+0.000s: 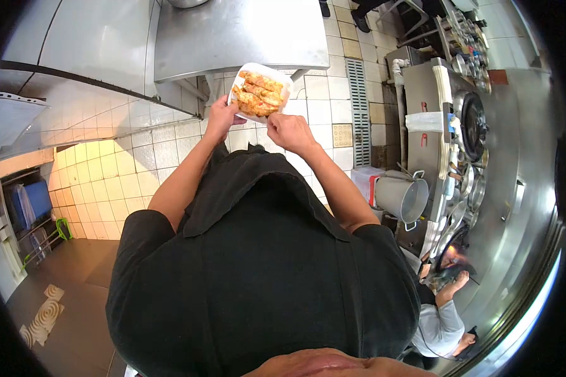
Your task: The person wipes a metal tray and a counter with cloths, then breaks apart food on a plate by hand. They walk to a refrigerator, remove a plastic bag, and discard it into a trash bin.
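Holding the takeaway box [287, 83] of fried food [258, 95] by the table [251, 34], your left hand's [221, 120] fingers should cradle its likely light, flexible base; your right hand's [292, 133] fingers curl at its rim, grip unclear

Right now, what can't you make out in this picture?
All in the head view:
Right hand: its own curled fingers hide whether the tips grip the tray or touch the food.
Tray bottom: mostly covered by the food.
Metal vessel at the top: cut off by the picture's edge, contents unseen.
Small lettering on the stove-side containers: too small to tell if any.
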Motion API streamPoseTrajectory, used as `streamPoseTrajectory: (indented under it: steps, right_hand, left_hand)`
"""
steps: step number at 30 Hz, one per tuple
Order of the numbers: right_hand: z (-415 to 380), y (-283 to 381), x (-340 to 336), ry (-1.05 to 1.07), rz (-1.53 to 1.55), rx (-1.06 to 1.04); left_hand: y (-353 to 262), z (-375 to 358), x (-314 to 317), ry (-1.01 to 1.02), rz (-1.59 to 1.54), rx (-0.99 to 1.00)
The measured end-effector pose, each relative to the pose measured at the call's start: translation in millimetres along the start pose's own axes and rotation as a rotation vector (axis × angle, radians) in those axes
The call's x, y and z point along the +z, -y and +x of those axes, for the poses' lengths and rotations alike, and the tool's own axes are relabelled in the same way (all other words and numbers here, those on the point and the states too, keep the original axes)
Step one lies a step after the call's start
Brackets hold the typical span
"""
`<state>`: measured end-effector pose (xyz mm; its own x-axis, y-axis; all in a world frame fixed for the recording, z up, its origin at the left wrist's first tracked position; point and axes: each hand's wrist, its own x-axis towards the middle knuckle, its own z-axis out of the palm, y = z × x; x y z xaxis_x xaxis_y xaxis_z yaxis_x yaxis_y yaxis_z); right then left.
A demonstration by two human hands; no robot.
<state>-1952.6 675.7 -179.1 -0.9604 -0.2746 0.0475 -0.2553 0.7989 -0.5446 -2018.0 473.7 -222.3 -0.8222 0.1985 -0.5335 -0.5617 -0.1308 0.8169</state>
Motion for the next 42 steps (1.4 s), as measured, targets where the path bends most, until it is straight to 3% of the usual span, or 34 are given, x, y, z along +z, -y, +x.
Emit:
streamPoseTrajectory:
  steps: [7,13,28,37,40,42]
  right_hand:
    - [5,8,-29,0.073,0.163,0.103]
    - [17,-10,-9,0.114,-0.046,0.006]
    - [37,-1,-10,0.166,-0.047,-0.061]
    - [57,9,-16,0.045,0.256,-0.072]
    - [78,26,-32,-0.053,0.731,0.22]
    - [97,31,-42,-0.121,0.815,0.242]
  left_hand:
    - [1,14,-3,-0.036,0.026,0.003]
    - [-2,15,-4,-0.039,0.004,0.01]
    - [-11,15,-17,-0.073,0.056,0.059]
    - [-19,21,-32,-0.107,-0.001,0.037]
    - [-30,30,-43,-0.102,-0.045,0.035]
    - [-39,36,-49,-0.082,-0.051,0.015]
